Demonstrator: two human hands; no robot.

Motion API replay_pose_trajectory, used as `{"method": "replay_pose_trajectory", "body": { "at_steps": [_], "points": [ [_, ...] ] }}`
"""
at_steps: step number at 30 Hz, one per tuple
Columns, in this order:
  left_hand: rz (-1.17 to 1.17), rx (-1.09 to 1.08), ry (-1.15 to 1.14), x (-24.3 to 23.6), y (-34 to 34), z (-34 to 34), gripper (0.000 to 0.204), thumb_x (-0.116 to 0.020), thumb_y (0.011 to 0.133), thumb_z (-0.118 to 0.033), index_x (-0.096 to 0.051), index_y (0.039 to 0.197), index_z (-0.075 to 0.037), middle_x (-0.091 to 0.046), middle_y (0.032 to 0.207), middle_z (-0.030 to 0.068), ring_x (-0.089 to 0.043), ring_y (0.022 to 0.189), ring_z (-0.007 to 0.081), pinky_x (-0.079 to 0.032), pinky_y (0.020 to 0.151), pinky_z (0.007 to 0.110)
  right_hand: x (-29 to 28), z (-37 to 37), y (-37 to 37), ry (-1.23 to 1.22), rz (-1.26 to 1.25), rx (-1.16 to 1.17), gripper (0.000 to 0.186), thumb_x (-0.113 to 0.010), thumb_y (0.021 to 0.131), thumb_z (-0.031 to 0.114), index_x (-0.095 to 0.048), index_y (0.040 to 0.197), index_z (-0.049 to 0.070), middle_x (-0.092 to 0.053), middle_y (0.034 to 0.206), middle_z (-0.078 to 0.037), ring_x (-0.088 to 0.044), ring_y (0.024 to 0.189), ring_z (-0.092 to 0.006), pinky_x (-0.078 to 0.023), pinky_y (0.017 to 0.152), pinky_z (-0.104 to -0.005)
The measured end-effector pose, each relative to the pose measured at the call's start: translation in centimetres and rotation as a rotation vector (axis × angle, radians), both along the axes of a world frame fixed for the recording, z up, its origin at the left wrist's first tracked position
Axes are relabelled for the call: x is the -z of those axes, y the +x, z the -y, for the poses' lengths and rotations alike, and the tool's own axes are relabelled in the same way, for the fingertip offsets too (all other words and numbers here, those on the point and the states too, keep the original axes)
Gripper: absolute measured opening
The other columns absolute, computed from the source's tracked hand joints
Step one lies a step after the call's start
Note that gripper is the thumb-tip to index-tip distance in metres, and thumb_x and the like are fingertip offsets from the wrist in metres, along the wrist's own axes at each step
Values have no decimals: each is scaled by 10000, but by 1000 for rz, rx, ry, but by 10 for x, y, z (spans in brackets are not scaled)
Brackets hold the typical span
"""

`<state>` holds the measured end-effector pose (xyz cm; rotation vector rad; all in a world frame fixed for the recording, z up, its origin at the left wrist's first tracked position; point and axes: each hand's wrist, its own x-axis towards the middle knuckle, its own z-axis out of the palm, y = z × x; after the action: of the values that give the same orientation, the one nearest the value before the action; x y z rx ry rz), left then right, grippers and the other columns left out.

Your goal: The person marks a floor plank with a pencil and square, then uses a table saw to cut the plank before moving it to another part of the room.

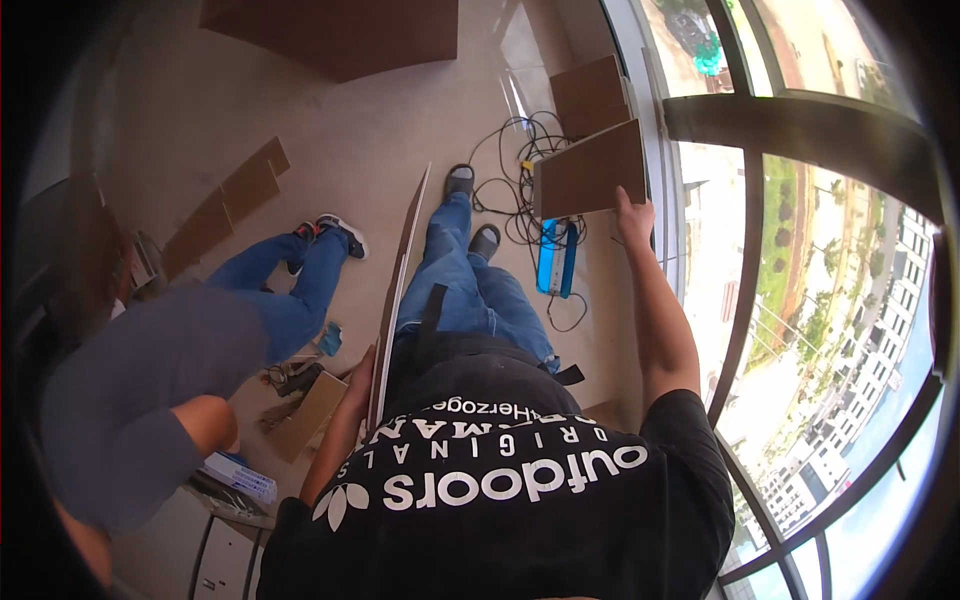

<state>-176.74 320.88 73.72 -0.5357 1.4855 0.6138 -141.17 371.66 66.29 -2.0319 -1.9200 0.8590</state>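
My right hand (636, 217) is closed on the lower edge of a flat brown board (592, 172), out to the right beside the window. At my left side a long thin panel (401, 268) stands nearly edge-on to me. My left hand (361, 373) is against its outer face near the lower end, with the fingers partly hidden, and the panel appears gripped there. Behind the brown board, another brown board (588, 95) leans by the window frame.
Tangled black cables (510, 195) and a blue case (557, 262) lie ahead right. A large brown box-like piece (340, 35) stands far ahead. To my left a co-worker in a grey shirt (150, 370) bends over near brown strips (225, 205) and tools (292, 380). Tall windows (810, 300) line the right.
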Motion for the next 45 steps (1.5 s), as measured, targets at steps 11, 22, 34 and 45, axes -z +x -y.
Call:
{"method": "replay_pose_trajectory", "body": {
  "at_steps": [11, 22, 34, 45],
  "points": [
    [49, -104, -203, 59, -49, -66, 545, -444, 977, -553, -632, 1147, -70, -634, 877, 22, -583, 759, 121, -484, 667, 277, 224, -250, -113, 106, 56, 28, 311, -639, 861, 333, -692, 1032, 79, -691, 908, -188, -657, 873, -391, -505, 772, -440],
    [23, -126, -581, 73, -51, -87, 521, -434, 1008, -484, -594, 1238, -44, -627, 947, 37, -575, 849, 148, -470, 738, 268, 386, -314, -123, 263, 14, 85, 270, -645, 892, 304, -704, 1076, 116, -706, 947, -154, -675, 886, -344, -527, 773, -403],
    [-24, -137, -602, 70, -20, -73, 473, -449, 1013, -447, -589, 1252, -63, -640, 975, 47, -586, 855, 151, -472, 735, 259, 432, -307, -90, 308, -331, 345, 360, -683, 870, 272, -669, 1153, 50, -711, 1032, -121, -669, 937, -258, -522, 827, -351],
    [0, -210, -613, 73, 21, -66, 461, -446, 1016, -435, -585, 1261, -70, -645, 990, 49, -591, 854, 150, -473, 731, 255, 424, -300, -100, 291, -418, 427, 354, -684, 878, 208, -646, 1115, -53, -699, 1047, -170, -674, 886, -288, -527, 811, -368]
  ]
}}
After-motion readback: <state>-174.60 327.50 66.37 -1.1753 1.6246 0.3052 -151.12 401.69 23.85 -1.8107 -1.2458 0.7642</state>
